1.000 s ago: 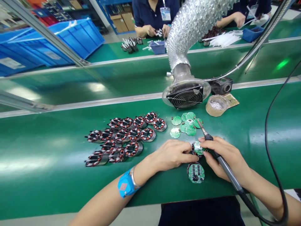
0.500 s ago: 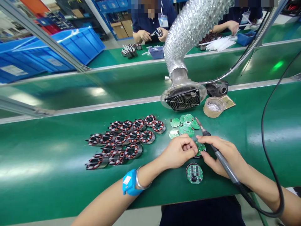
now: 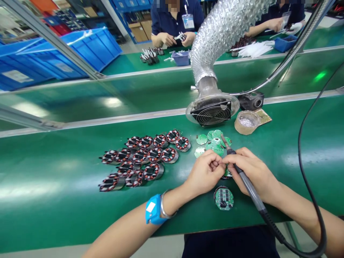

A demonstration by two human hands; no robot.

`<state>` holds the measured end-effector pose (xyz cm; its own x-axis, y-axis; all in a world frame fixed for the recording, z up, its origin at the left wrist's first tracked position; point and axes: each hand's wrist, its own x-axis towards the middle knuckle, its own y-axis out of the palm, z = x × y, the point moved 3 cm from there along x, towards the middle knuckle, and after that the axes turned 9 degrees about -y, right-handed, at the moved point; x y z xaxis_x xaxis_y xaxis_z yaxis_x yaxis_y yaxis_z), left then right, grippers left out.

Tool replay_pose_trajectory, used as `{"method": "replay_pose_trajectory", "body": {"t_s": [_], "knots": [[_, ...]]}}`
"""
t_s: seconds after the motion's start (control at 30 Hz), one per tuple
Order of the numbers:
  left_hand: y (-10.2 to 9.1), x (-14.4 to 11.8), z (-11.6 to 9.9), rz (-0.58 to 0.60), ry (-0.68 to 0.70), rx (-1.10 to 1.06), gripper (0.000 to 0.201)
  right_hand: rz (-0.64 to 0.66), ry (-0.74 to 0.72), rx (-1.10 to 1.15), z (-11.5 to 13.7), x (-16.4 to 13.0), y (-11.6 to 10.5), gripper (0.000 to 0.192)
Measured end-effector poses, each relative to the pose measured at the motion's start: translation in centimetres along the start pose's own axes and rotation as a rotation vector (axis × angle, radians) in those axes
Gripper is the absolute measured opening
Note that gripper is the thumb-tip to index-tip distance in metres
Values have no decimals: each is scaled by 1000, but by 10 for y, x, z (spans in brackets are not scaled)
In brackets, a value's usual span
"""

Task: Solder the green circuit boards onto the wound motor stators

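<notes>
My right hand point(image 3: 255, 175) is closed around a soldering iron point(image 3: 248, 186), its tip pointing away from me over a pile of round green circuit boards point(image 3: 216, 145). My left hand point(image 3: 206, 171), fingers curled in a pinch, meets my right fingertips; whatever it pinches is hidden. Beneath the fingers, a round circuit board point(image 3: 228, 173) shows only in part. Closer to me lies a round board with black components point(image 3: 224, 199), with a dark rim visible beneath it. A blue wrist strap point(image 3: 154, 209) is on my left wrist.
Several wound motor stators point(image 3: 153, 171) stand in rows at the left. Beyond the boards hang a fume extractor fan point(image 3: 212, 114) and its foil duct point(image 3: 215, 43). A round tub point(image 3: 246, 122) sits to its right. Two co-workers handle parts across the bench. The iron's cable point(image 3: 302, 154) loops at the right.
My right thumb and fingers have drawn together and now touch my left fingertips, covering more of the board below. The soldering iron has shifted slightly with my hand.
</notes>
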<state>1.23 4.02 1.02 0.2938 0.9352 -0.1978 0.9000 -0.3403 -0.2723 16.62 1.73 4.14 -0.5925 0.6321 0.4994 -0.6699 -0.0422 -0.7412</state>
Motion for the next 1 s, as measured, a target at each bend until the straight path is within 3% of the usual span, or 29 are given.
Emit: {"method": "replay_pose_trajectory", "body": {"t_s": [0.2,0.4,0.53,1.0], "knots": [[-2,2,-4,-51,45,148,8,-6,77,40,0,-2,-8,40],[-3,3,-6,-39,69,178,8,-75,180,-27,14,-7,-41,39],[-4,3,-7,-26,71,159,10,-56,213,74,16,-10,-54,29],[-7,4,-10,24,64,164,12,19,200,232,12,-2,-49,20]]}}
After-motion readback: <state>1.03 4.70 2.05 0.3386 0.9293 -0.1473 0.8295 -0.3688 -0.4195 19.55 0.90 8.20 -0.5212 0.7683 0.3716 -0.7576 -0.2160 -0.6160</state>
